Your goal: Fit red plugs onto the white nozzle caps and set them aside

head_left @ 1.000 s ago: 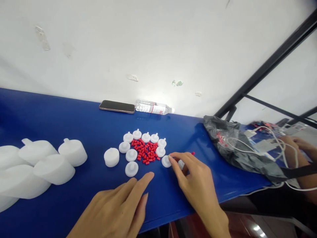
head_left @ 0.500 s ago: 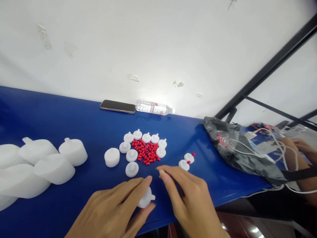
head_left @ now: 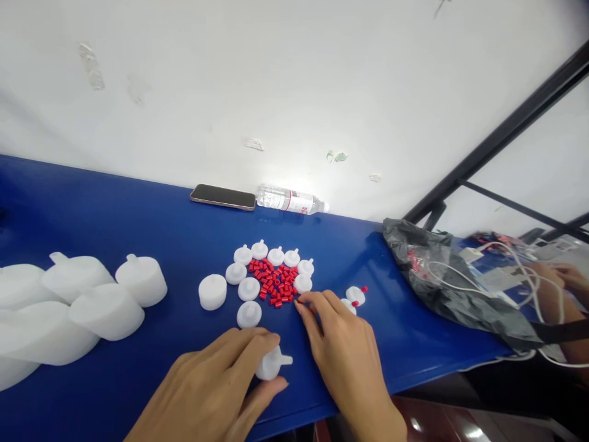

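My left hand [head_left: 216,383] is closed around a white nozzle cap [head_left: 270,363], whose narrow spout points right. My right hand [head_left: 343,347] is at the right front edge of a pile of small red tube-shaped pieces [head_left: 273,279]. Its thumb and index finger are pinched on one red piece [head_left: 298,301], mostly hidden by the fingertips. Several white nozzle caps [head_left: 249,288] are set around the pile. Beyond my right hand lie two white caps with red tips [head_left: 355,295], one of them partly covered by the hand.
Several larger white containers [head_left: 108,312] crowd the left of the blue table [head_left: 184,245]. A short white cylinder [head_left: 212,291] stands near the pile. A phone [head_left: 223,197] and a water bottle [head_left: 292,199] lie along the wall. On the right are a dark plastic bag [head_left: 414,270], white cables and another person's arm [head_left: 570,279].
My right hand has moved forward to the edge of the red pile, and its fingertips have closed on a red piece. My left hand keeps hold of the white cap.
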`<act>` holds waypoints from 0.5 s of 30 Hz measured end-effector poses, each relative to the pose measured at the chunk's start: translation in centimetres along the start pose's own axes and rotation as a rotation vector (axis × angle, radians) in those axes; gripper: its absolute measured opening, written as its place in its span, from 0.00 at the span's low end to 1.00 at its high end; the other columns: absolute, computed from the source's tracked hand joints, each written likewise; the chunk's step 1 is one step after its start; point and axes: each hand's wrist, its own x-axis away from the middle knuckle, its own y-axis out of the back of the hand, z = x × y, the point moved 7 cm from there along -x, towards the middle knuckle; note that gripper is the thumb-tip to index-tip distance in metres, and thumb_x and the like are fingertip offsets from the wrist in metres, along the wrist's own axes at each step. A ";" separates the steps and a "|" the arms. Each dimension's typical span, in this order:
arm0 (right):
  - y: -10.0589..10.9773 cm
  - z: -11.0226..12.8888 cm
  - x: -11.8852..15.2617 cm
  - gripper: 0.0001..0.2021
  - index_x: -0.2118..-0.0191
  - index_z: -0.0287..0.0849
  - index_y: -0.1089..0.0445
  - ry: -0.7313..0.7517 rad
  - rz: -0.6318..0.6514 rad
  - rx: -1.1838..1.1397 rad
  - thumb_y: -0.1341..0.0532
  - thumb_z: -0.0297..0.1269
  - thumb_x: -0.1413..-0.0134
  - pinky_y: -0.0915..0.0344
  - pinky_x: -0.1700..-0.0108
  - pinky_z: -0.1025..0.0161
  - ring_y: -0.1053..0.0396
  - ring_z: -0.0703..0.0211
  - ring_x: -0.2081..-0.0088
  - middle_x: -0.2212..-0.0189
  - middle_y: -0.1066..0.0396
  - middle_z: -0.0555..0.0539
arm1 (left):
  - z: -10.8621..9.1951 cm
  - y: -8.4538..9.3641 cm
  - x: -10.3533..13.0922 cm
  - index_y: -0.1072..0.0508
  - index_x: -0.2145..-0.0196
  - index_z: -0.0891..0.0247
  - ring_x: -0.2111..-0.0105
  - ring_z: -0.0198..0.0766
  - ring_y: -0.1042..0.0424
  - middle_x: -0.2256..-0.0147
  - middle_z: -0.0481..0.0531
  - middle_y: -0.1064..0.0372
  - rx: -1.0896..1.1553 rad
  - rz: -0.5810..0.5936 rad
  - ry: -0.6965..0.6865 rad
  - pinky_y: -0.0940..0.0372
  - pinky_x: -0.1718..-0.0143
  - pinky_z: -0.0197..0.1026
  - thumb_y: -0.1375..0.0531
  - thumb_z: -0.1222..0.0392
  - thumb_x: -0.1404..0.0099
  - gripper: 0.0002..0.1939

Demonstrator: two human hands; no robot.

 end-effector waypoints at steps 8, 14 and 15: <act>1.0 -0.9 1.4 0.09 0.55 0.48 0.24 -0.160 0.164 -0.624 0.41 0.42 0.25 0.26 0.63 0.67 0.21 0.60 0.68 0.66 0.19 0.51 | -0.3 1.5 -0.6 0.24 0.44 0.57 0.60 0.40 0.14 0.54 0.51 0.16 -0.128 -0.107 0.017 0.23 0.72 0.36 0.60 0.53 0.17 0.25; 1.9 -0.4 1.0 0.02 0.62 0.47 0.18 -0.261 0.129 -0.987 0.29 0.37 0.38 0.24 0.62 0.70 0.18 0.60 0.66 0.67 0.16 0.51 | -0.4 1.9 -0.7 0.23 0.46 0.58 0.65 0.37 0.15 0.57 0.50 0.15 -0.118 -0.138 0.007 0.25 0.75 0.34 0.61 0.54 0.17 0.26; 1.9 -0.3 0.9 0.01 0.63 0.47 0.18 -0.275 0.125 -1.006 0.28 0.36 0.40 0.24 0.62 0.72 0.18 0.61 0.67 0.69 0.16 0.52 | -0.3 1.8 -0.6 0.24 0.45 0.58 0.64 0.37 0.15 0.56 0.50 0.16 -0.117 -0.124 0.012 0.25 0.75 0.34 0.61 0.54 0.17 0.26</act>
